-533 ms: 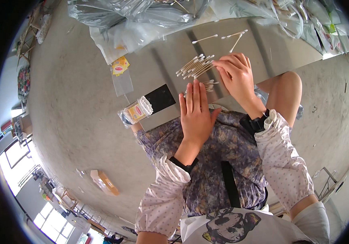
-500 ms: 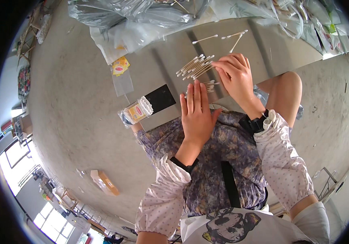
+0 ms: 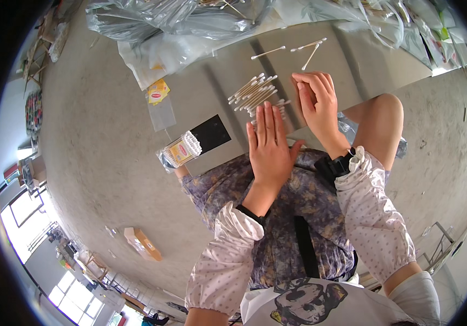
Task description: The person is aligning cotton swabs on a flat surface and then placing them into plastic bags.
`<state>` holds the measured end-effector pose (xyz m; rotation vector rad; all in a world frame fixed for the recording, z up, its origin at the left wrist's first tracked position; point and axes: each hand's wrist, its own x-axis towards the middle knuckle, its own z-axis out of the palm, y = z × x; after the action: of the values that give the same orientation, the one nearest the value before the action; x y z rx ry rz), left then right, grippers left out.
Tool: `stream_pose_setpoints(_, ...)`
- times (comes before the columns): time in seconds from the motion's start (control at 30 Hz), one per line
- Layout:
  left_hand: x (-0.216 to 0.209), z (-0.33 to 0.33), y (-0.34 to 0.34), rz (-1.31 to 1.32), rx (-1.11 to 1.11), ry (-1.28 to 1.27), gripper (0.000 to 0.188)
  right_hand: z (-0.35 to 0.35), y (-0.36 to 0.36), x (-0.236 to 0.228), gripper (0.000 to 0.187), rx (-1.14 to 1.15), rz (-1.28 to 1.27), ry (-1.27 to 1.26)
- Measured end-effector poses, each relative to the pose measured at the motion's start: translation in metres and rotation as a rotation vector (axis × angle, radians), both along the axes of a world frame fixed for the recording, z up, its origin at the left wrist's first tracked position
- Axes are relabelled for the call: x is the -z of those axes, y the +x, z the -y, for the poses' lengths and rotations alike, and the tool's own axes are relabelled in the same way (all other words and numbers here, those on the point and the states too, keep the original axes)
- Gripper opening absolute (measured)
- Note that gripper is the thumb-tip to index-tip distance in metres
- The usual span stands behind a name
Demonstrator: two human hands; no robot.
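Observation:
Wooden cotton swabs with white tips lie in a loose pile (image 3: 252, 93) on a metal tabletop (image 3: 220, 70). My left hand (image 3: 270, 149) rests flat at the table's near edge, fingers stretched out. Its fingertips touch or cover a smaller group of swabs (image 3: 281, 107), partly hidden beneath them. To the right of the pile is my right hand (image 3: 319, 108), loosely curled and apart from the swabs, with nothing visible between thumb and fingers. Beyond it lie three stray swabs, one of them a single swab (image 3: 269, 52) set apart to the left.
At the left edge a clear pack of swabs (image 3: 182, 149) with a yellow label lies by a black pad (image 3: 212, 133). Yellow labels (image 3: 158, 91) sit beside a clear bag (image 3: 162, 115). Plastic bags (image 3: 179, 19) crowd the far side. A cardboard box (image 3: 142, 243) is on the floor.
My right hand has drawn away from the pile to the right; its fingertips were at the swab ends before. My left hand has shifted slightly right. The view has moved a little.

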<state>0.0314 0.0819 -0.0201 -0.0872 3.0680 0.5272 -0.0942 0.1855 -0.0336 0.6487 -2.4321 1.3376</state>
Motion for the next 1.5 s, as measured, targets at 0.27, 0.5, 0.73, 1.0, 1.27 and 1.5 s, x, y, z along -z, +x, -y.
stream_pose_setpoints(0.27, 0.007, 0.004, -0.021, -0.111, -0.037, -0.056, 0.092, 0.0, 0.001, 0.001, 0.019, 0.012, -0.021, -0.005)
stream_pose_setpoints(0.5, 0.006, 0.005, -0.023, -0.109, -0.052, -0.02, 0.091, 0.001, 0.001, -0.002, 0.022, 0.033, -0.002, -0.041)
stream_pose_setpoints(0.73, -0.007, 0.033, -0.03, -0.354, -0.253, 0.44, 0.08, 0.005, 0.004, -0.009, 0.022, 0.053, 0.36, -0.342)
stream_pose_setpoints(1.0, -0.006, 0.06, -0.064, -0.587, -0.664, 1.524, 0.068, 0.054, -0.001, -0.011, 0.039, -0.022, 0.604, -0.814)
stream_pose_setpoints(1.27, -0.015, 0.047, -0.081, -0.65, -0.735, 1.496, 0.069, 0.062, -0.015, -0.013, 0.051, -0.133, 0.673, -0.793)
stream_pose_setpoints(1.5, -0.009, 0.052, -0.083, -0.568, -0.649, 1.497, 0.068, 0.073, -0.011, -0.013, 0.05, -0.231, 0.736, -0.756)
